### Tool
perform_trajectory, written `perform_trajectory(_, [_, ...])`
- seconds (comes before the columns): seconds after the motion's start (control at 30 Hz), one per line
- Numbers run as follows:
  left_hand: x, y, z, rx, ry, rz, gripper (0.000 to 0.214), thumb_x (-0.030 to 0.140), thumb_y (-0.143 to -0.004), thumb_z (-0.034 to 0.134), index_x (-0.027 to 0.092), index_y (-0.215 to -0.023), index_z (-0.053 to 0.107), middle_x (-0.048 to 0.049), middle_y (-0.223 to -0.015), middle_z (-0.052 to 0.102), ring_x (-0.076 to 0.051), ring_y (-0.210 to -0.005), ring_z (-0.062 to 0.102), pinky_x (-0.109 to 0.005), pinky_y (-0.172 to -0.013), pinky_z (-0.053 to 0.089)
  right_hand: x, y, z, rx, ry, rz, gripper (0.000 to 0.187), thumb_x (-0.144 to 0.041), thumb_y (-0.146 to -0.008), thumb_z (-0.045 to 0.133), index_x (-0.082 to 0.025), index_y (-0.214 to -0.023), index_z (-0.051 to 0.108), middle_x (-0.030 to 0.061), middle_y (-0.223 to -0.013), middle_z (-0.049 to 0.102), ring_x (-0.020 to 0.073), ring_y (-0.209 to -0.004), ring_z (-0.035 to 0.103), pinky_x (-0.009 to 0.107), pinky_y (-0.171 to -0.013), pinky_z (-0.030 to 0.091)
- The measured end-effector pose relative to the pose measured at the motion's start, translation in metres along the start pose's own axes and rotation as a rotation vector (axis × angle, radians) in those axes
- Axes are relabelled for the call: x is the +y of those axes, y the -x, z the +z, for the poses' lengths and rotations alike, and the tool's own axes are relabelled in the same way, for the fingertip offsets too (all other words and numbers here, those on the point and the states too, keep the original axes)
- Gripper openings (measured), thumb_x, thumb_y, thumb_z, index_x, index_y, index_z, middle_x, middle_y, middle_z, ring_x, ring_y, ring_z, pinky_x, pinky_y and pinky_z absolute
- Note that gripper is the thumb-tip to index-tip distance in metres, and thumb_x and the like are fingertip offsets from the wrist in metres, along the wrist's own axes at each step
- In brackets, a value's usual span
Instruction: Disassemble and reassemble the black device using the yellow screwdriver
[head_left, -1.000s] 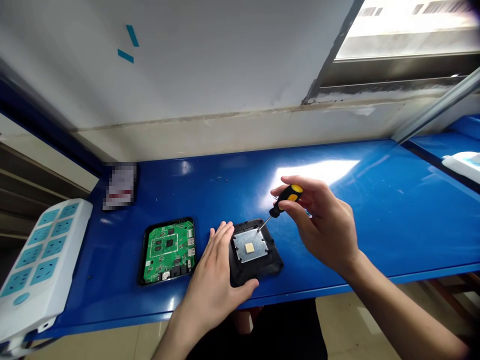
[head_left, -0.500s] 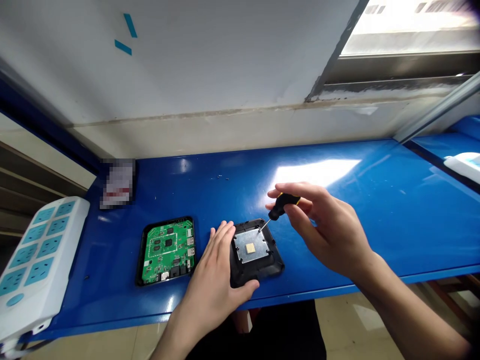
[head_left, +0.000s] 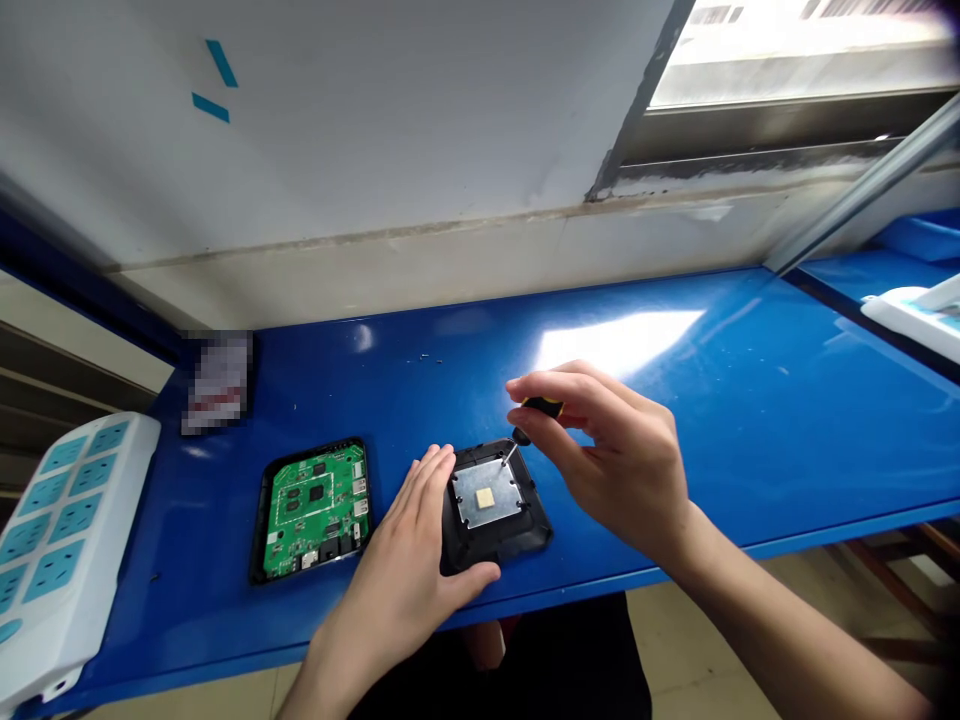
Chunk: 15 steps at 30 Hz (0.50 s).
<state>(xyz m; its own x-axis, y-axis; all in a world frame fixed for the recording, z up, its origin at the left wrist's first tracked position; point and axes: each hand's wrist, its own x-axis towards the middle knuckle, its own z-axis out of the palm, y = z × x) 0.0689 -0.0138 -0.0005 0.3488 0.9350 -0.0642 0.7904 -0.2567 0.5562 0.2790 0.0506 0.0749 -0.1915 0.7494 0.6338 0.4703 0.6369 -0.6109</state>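
In the head view, at lower centre, the left hand (head_left: 409,575) lies flat, its grip unclosed, against the black shell (head_left: 534,528) on the blue bench (head_left: 750,400), apparently to stop it sliding. The right hand (head_left: 607,465) has its grip closed on a screwdriver (head_left: 536,408), whose tip slants onto the upper right corner of the metal plate (head_left: 469,490). A green circuit board (head_left: 311,505) sits apart at lower left.

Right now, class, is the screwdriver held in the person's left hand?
No, the right hand grips the screwdriver while the left hand presses on the black housing.

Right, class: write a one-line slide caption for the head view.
Left hand steadies a black housing while the right hand holds a screwdriver to its metal plate.
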Motion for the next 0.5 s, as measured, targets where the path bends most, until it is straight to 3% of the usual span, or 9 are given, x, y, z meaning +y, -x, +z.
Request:
perform_trajectory(0.13, [-0.0009,-0.0013,-0.0033,0.004,-0.007,0.027,0.1,0.04,-0.084,0.078,0.028,-0.159,0.014,-0.0142,-0.168,0.026,-0.035,-0.155,0.019,-0.062,-0.12,0.033,0.0061,-0.003,-0.0013,-0.045,-0.075,0.03,0.017,-0.018,-0.099,0.061,-0.024,-0.113,0.067,0.0001,-0.1,0.073,0.0104,-0.079,0.073,0.021,-0.064,0.063])
perform_trajectory(0.3, [-0.0029,-0.0013,-0.0016,0.02,-0.01,0.02,0.098,0.04,-0.083,0.078,0.028,-0.159,0.016,-0.0143,-0.168,0.028,-0.036,-0.154,0.023,-0.061,-0.119,0.035,0.0098,-0.0044,-0.002,-0.217,-0.172,0.028,0.032,-0.015,-0.103,0.045,-0.024,-0.131,0.057,0.007,-0.127,0.069,0.0139,-0.095,0.076,0.026,-0.076,0.064])
perform_trajectory(0.37, [-0.0036,-0.0011,-0.0002,0.024,-0.017,0.007,0.098,0.041,-0.082,0.078,0.027,-0.158,0.017,-0.0149,-0.167,0.028,-0.037,-0.153,0.024,-0.061,-0.119,0.035,0.0085,-0.0038,0.0003,-0.191,-0.201,0.005,0.025,-0.02,-0.102,0.052,-0.023,-0.125,0.06,0.0086,-0.127,0.067,0.0146,-0.094,0.074,0.029,-0.078,0.064])
perform_trajectory(0.5, [-0.0038,0.0,0.0013,0.018,-0.032,0.002,0.1,0.042,-0.081,0.079,0.025,-0.158,0.017,-0.016,-0.168,0.027,-0.037,-0.154,0.024,-0.06,-0.12,0.034,0.0052,0.001,0.0068,-0.022,-0.103,-0.081,0.018,-0.025,-0.094,0.07,-0.024,-0.111,0.068,0.0028,-0.099,0.065,0.0122,-0.08,0.07,0.026,-0.069,0.062])
